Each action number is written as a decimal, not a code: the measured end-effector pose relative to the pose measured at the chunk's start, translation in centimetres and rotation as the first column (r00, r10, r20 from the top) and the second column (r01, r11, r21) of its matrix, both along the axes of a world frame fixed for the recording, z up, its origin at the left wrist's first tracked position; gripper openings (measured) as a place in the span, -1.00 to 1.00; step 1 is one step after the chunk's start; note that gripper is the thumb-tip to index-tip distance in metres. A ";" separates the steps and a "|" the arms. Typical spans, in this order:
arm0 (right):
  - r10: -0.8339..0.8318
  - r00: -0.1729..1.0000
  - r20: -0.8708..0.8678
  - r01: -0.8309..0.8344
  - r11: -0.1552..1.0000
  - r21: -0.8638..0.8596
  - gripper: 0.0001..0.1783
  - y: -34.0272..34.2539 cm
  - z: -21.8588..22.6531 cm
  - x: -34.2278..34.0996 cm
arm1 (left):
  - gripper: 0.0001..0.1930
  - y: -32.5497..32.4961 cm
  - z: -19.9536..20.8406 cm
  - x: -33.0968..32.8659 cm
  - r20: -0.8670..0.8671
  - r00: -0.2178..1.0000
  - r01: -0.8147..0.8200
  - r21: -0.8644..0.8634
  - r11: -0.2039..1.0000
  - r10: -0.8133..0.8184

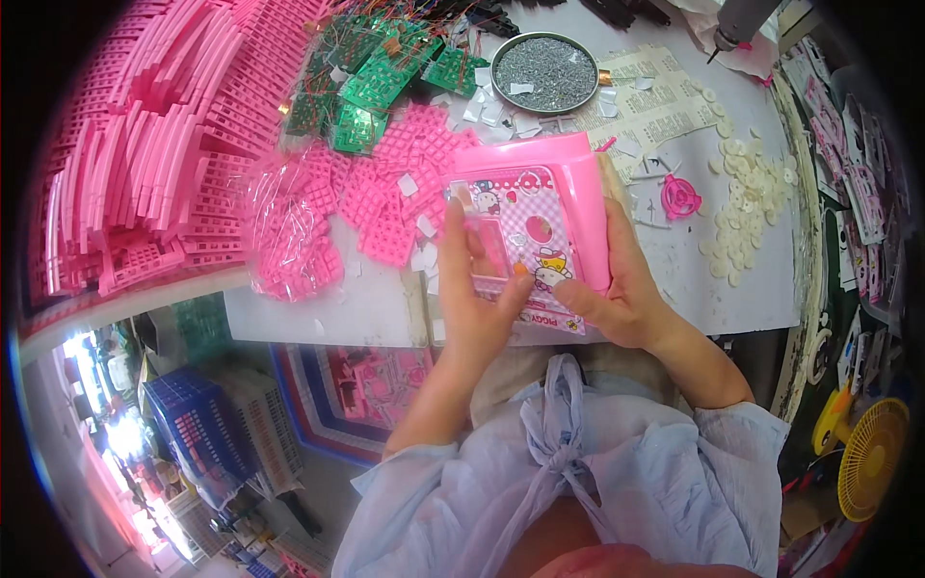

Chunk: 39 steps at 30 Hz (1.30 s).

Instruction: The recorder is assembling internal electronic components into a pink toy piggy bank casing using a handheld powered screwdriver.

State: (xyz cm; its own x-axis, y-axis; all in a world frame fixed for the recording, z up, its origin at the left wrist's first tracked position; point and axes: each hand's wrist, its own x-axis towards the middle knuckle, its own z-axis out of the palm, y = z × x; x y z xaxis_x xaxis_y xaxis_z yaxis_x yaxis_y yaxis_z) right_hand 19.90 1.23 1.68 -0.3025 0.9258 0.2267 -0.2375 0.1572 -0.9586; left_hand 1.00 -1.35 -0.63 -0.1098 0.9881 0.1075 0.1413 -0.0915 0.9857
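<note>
Both of my hands hold a pink plastic toy case (584, 193) over the near edge of the table. Its front carries a printed panel (515, 207) with cartoon figures, strawberries and a pink check pattern. My left hand (472, 303) grips the left side, fingers upright along the edge and thumb on the panel's lower part. A window-like opening shows beside that thumb. My right hand (631, 303) wraps round the right side, its thumb lying on the panel's lower corner. The fingers behind the case are hidden.
Beyond the case stands a round tin of small screws (544, 72). Green circuit boards (381, 82) and pink button grids (395, 183) lie left of it. Pink plastic parts (164, 173) are heaped far left. Pale discs (747, 202) lie right, below a hanging screwdriver (737, 29).
</note>
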 end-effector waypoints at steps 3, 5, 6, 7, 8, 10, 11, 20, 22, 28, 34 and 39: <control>0.010 0.999 0.048 -0.011 1.000 0.024 -0.15 0.1 0.1 0.0 | 0.08 -0.3 0.2 -0.4 -0.052 0.999 0.006 -0.078 0.997 -0.010; 0.048 0.998 0.048 -0.049 0.999 0.021 -0.16 0.1 0.0 0.0 | 0.07 -0.7 0.6 -0.4 -0.087 0.996 0.000 -0.132 0.991 -0.012; 0.081 0.994 0.070 -0.082 0.997 0.006 -0.15 0.3 0.2 0.2 | 0.07 -0.9 0.9 -0.4 -0.115 0.993 -0.004 -0.146 0.989 -0.013; 0.114 0.989 0.093 -0.114 0.993 -0.009 -0.15 0.5 0.5 0.5 | 0.07 -1.1 1.2 -0.2 -0.162 0.987 -0.011 -0.134 0.991 -0.011; 0.145 0.983 0.116 -0.143 0.989 -0.024 -0.14 0.6 0.7 0.6 | 0.07 -1.1 1.5 -0.2 -0.239 0.971 -0.015 -0.084 0.996 -0.006; 0.179 0.984 -0.010 -0.179 0.979 -0.101 -0.15 0.7 0.6 0.5 | 0.08 -1.2 2.1 -0.1 -0.416 0.909 -0.013 0.053 0.999 0.034; 0.194 0.978 -0.075 -0.203 0.970 -0.136 -0.15 0.8 0.6 0.4 | 0.09 -1.3 2.3 -0.2 -0.512 0.856 -0.001 0.139 0.990 0.072; 0.074 0.997 0.014 -0.072 0.993 -0.098 -0.21 -0.6 0.1 -1.3 | 0.08 -1.4 5.1 -1.8 -0.537 0.842 -0.053 -0.179 0.982 -0.052; 0.064 0.998 -0.014 -0.065 0.994 -0.090 -0.21 -0.9 -0.1 -1.7 | 0.06 -1.5 4.7 -2.0 -0.545 0.837 -0.048 -0.159 0.986 -0.047; 0.173 0.941 -0.292 -0.275 0.893 -0.356 -0.16 0.9 -0.8 0.2 | -0.08 -0.8 5.2 -2.2 -0.703 0.710 0.032 -0.028 0.999 -0.043; 0.268 0.935 -0.231 -0.336 0.879 -0.339 -0.11 0.9 1.0 0.6 | -0.64 3.3 2.7 -3.3 0.154 0.925 -0.255 -0.423 0.870 0.346; 0.272 0.952 -0.140 -0.306 0.822 -0.481 -0.30 -0.3 -1.0 2.7 | -0.71 3.0 0.6 -3.3 0.185 0.955 -0.208 -0.145 0.967 0.233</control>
State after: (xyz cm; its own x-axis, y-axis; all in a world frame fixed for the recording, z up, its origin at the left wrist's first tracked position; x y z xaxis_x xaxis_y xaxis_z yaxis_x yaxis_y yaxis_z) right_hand 22.55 0.89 0.69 -0.5745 0.7921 -0.2064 -0.2592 -0.4152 -0.8720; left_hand -2.34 1.62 0.01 -0.3336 0.9409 -0.0594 -0.0562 0.0430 0.9975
